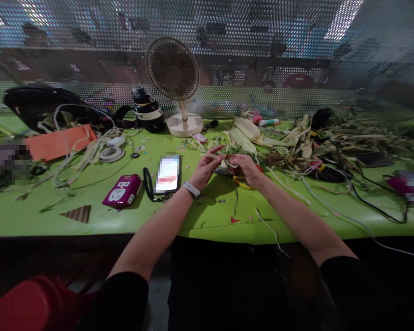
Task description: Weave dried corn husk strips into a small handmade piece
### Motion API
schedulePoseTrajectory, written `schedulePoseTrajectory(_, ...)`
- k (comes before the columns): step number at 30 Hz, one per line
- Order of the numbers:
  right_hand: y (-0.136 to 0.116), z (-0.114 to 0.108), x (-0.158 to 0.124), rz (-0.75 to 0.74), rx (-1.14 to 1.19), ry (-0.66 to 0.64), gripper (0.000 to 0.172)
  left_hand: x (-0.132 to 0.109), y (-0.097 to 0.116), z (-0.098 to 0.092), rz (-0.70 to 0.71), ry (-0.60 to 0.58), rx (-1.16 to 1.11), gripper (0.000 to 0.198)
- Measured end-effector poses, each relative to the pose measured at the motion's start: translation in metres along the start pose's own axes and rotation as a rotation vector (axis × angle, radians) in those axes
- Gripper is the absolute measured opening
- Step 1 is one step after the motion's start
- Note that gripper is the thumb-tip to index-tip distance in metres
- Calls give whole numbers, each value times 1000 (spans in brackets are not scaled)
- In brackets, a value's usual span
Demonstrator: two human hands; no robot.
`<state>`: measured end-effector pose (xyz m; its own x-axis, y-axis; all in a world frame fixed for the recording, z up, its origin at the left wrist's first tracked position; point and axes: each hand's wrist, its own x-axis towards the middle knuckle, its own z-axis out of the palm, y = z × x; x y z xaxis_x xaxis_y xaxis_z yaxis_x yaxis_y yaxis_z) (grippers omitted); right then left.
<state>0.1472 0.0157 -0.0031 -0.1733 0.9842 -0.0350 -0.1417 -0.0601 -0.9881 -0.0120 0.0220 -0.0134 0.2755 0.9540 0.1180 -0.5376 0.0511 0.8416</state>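
Observation:
My left hand [205, 171], with a pale band on the wrist, is closed in a pinch over the green table, its index finger sticking out. Close beside it, my right hand [245, 168] pinches too. Between the fingertips of both is a small pale piece of what looks like corn husk [224, 162], with a bit of red near it. Fingers partly cover it. Under the hands lies a dark, rounded thing I cannot make out. Yellow-handled scissors [243, 182] appear partly below my right hand. Just behind sit dried corn husks [243, 135] and green shreds.
A phone [167, 174] and a magenta box [122, 191] lie left. A fan [184, 125] and a black bottle [148, 112] stand behind, before a perforated metal screen [262, 59]. Right are heaped dry leaves [372, 135] and a white cable [338, 209]. A red stool [24, 303] stands lower left.

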Motion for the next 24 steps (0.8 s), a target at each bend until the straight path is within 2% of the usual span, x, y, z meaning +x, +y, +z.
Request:
schedulePoseTrajectory(4, 2, -2, 4, 59, 173, 3, 14, 2, -1, -2, -27, -50, -13, 43)
schedulePoseTrajectory(8, -2, -1, 4, 135, 263, -39, 16, 1, -5, -3, 44, -11, 90, 47)
schedulePoseTrajectory(12, -6, -5, 5, 132, 169, 45, 20, 0, -5, -3, 45, 59, 148, 38)
schedulePoseTrajectory(15, -8, -9, 6, 65, -10, 143, 35, 1, -3, -2, -2, 100, 100, 31)
schedulePoseTrajectory(18, -10, -6, 4, 54, -142, 114, 47, 1, -1, -1, -95, 96, 24, 28)
schedulePoseTrajectory(20, -11, -1, 2, 77, -160, 88, 44, 1, 1, 0, -142, 104, -3, 25)
schedulePoseTrajectory(24, -7, 8, 1, 47, -36, 127, 35, 1, 5, 3, -190, 134, 29, 17)
